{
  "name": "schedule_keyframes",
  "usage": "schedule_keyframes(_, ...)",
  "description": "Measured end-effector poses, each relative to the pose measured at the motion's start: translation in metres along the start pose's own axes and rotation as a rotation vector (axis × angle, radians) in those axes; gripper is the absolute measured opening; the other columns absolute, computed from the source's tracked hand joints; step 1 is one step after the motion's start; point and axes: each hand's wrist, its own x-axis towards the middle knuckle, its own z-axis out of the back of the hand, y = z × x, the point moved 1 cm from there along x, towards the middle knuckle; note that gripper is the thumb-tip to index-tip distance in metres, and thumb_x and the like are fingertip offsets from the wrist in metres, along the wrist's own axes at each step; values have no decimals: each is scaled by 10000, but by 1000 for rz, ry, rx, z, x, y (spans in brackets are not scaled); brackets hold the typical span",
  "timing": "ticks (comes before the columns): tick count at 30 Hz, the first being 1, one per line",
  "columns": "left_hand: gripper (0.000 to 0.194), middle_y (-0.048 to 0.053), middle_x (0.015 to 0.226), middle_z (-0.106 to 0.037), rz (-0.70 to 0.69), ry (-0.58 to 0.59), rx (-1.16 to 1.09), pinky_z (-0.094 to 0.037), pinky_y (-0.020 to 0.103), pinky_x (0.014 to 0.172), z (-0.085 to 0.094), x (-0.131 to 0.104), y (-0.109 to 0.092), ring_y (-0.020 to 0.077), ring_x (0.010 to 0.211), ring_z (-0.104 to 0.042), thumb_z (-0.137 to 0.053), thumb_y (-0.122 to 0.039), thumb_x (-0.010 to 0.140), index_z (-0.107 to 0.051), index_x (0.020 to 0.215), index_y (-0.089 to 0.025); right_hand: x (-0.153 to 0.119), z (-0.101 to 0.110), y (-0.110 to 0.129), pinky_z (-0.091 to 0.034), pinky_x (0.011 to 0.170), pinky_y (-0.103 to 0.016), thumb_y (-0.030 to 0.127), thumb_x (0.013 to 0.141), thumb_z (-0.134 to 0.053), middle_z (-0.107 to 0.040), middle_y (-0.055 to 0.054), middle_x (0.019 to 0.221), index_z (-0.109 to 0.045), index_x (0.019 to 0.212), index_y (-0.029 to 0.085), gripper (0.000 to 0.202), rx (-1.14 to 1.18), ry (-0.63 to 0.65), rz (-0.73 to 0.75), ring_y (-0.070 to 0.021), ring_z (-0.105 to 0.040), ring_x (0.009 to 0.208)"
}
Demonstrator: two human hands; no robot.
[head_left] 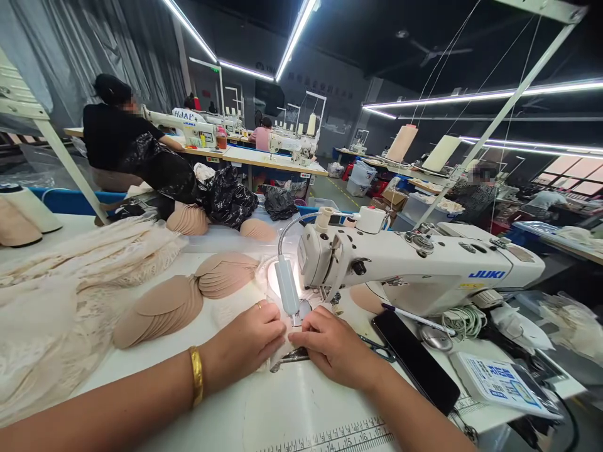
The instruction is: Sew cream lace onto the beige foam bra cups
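A white sewing machine stands on the white table, its lit lamp hanging over the needle area. Just left of the needle area, my left hand has its fingers closed on pale lace fabric. My right hand is on the other side, thumb and forefinger pinched at the same fabric's edge. The fingertips of both hands nearly meet below the lamp. Stacked beige pads lie left of my left hand, joined to a second stack behind.
Cream lace fabric is heaped at the left, near thread cones. Right of my right hand lie dark scissors, a black phone, a pen and a white box. People sit at machines further back.
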Motion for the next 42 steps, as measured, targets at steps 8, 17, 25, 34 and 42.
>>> schedule_keyframes(8, 217, 56, 1028, -721, -116, -40, -104, -486, 305, 789, 1, 0, 8, 201, 853, -574, -461, -133, 1071, -663, 1015, -187, 0, 4, 2, -475, 731, -295, 11, 919, -510, -628, -37, 931, -731, 1167, 259, 415, 30, 57, -14, -194, -521, 829)
schedule_keyframes(17, 242, 74, 1062, -757, -134, -80, -47, -509, 330, 795, -4, -1, 7, 203, 821, -591, -450, -137, 1076, -675, 996, -172, 1, 4, 2, -459, 702, -295, 9, 912, -514, -628, -43, 936, -741, 1155, 250, 411, 70, 61, -9, -198, -521, 836)
schedule_keyframes(25, 226, 84, 1110, -740, -75, -100, -80, -511, 342, 840, -13, -6, 12, 218, 908, -607, -455, -139, 1066, -675, 1051, -189, 1, 1, 0, -455, 717, -319, 90, 987, -497, -606, -33, 882, -682, 1191, 213, 302, 62, 55, -93, -209, -521, 814)
schedule_keyframes(34, 249, 59, 883, -688, -94, -63, -42, -504, 315, 743, -11, 11, 16, 209, 803, -583, -450, -147, 1045, -656, 914, -192, -4, -9, -7, -374, 596, -293, 120, 997, -500, -611, -46, 915, -657, 1251, 245, 324, -31, 45, -185, -226, -569, 830)
schedule_keyframes(42, 314, 64, 864, -696, -108, -55, -25, -528, 351, 767, -23, 19, 29, 213, 788, -598, -434, -184, 1050, -648, 820, -193, -4, -10, -8, -386, 586, -308, 125, 989, -512, -642, -56, 940, -645, 1192, 243, 270, -71, -8, -204, -215, -555, 752)
